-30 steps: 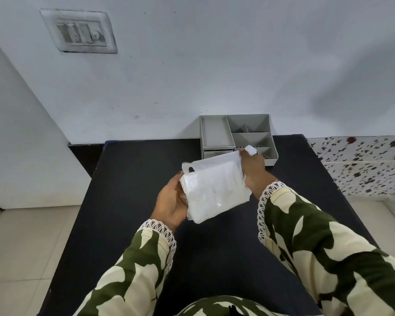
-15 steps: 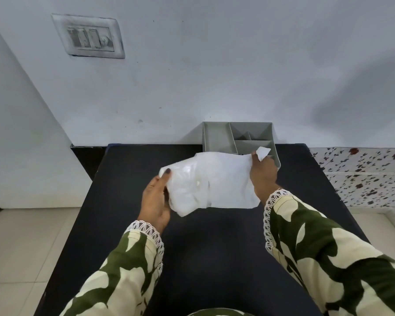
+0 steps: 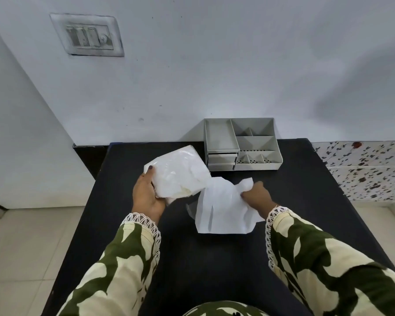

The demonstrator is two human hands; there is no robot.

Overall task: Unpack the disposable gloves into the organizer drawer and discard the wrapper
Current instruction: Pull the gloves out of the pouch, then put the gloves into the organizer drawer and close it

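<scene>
My left hand [image 3: 146, 192] grips a stack of translucent white disposable gloves [image 3: 179, 173], held above the black table [image 3: 214, 270] just left of the organizer. My right hand [image 3: 257, 196] is closed on the top edge of the white paper wrapper [image 3: 224, 213], which hangs crumpled and apart from the gloves, its lower edge near the table. The grey organizer [image 3: 241, 143] stands at the table's far edge against the wall, with open top compartments and two small shut drawers [image 3: 221, 161] in its front left.
A white wall with a switch plate [image 3: 89, 36] rises behind the table. Tiled floor lies to the left, and a speckled tile ledge [image 3: 363, 169] is on the right. My patterned sleeves cover the near part of the table.
The gloves have come out of the wrapper: my left hand pulled the stack to the left while my right hand drew the wrapper down and right. The two are now separate.
</scene>
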